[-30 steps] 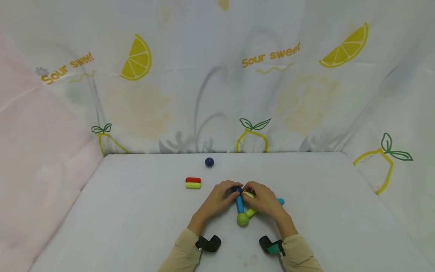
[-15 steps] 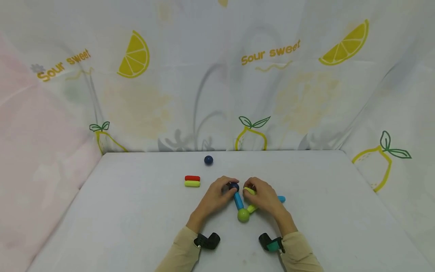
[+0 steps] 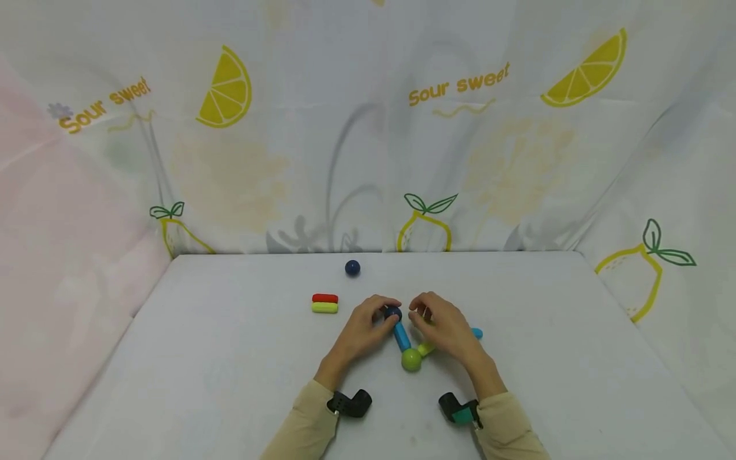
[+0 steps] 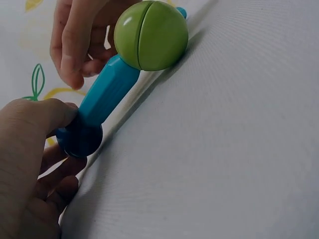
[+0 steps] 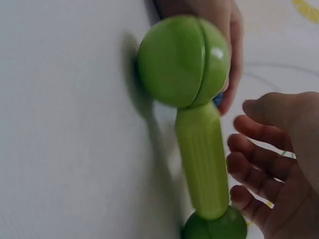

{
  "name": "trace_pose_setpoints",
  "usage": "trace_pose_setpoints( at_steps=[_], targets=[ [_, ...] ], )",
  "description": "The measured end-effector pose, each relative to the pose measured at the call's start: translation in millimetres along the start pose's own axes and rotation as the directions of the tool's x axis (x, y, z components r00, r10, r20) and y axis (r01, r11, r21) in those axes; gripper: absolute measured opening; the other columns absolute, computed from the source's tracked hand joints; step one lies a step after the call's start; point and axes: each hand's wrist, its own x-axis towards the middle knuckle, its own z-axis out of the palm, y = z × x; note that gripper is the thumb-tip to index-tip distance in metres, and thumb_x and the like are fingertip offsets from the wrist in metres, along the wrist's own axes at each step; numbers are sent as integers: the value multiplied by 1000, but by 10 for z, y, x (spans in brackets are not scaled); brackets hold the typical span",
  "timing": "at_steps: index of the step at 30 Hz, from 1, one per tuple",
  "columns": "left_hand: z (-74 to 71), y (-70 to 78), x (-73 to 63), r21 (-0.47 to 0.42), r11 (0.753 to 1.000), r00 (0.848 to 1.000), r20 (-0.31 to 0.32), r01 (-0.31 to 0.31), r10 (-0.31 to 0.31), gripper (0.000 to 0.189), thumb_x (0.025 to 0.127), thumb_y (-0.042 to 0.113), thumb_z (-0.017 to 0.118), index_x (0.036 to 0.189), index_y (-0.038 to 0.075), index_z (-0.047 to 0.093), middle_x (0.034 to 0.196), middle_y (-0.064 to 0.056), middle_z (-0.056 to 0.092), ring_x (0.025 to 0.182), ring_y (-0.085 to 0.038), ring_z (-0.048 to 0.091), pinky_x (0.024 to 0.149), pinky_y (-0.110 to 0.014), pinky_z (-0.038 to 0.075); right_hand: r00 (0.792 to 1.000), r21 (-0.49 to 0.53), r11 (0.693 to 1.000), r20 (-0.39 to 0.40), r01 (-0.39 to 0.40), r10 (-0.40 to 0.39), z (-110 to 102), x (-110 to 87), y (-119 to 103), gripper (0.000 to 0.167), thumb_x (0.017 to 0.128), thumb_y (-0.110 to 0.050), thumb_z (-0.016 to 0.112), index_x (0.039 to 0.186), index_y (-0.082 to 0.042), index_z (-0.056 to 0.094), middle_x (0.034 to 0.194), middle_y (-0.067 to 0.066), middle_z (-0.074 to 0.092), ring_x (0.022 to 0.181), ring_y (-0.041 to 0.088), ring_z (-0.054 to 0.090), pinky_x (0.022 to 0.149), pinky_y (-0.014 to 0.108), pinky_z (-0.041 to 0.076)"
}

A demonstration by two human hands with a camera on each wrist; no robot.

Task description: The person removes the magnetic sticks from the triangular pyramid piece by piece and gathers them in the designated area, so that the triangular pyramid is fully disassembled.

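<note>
My left hand (image 3: 363, 329) grips a dark blue ball (image 3: 394, 314) between thumb and fingers. From that ball a blue rod (image 3: 402, 337) runs to a light green ball (image 3: 411, 360). A yellow-green rod (image 5: 203, 164) joins the light green ball to a second green ball (image 5: 217, 226), low in the right wrist view and hidden under the hand in the head view. My right hand (image 3: 445, 329) hovers over this rod, its fingers loosely bent and apart, with nothing seen in its grasp in the right wrist view. A blue rod end (image 3: 476, 333) sticks out beyond it.
Back left of the hands, a red rod (image 3: 324, 298) and a yellow-green rod (image 3: 324, 308) lie side by side on the white table (image 3: 230, 364). Another dark blue ball (image 3: 352, 268) lies near the back edge, before a lemon-print cloth (image 3: 310, 147).
The dark blue ball in my left hand has moved left, away from the right hand. The yellow-green rod between my right thumb and fingers has gone from sight, and those fingers have loosened.
</note>
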Motion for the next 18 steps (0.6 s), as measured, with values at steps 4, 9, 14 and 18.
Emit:
trace_pose_setpoints(
  at_steps=[4,9,14,18],
  targets=[
    [2,8,-6,-12,1000,1000,-17,-7,7,24,92,18,62,115,13,63,105,1,65,90,-11,54,78,-25,46,997,30,999,81,13,-16,-16,-27,-116,8,90,-17,64,95,-13,62,80,-5,54,75,8,48,66,24,43],
    [6,-10,-10,-4,1000,999,-23,-29,29,25,92,19,62,116,12,64,104,0,65,88,-12,54,76,-25,45,981,31,999,190,-37,30,15,-84,-240,17,91,-23,63,102,-10,61,73,-8,53,61,4,45,56,20,39],
    [2,-37,2,23,998,998,-26,-56,57,25,92,19,62,116,13,63,104,-1,65,86,-12,53,75,-24,45,982,-68,995,170,-67,78,78,-106,-322,23,87,-25,67,100,-8,59,65,-8,50,56,5,43,55,22,36],
    [-11,-37,7,23,999,999,-16,-48,48,25,92,18,61,116,13,63,105,-1,64,88,-12,54,77,-24,46,983,-143,984,137,-102,121,127,-113,-353,20,86,-26,68,93,-9,60,61,-7,48,58,9,43,62,28,32]
  ],
)
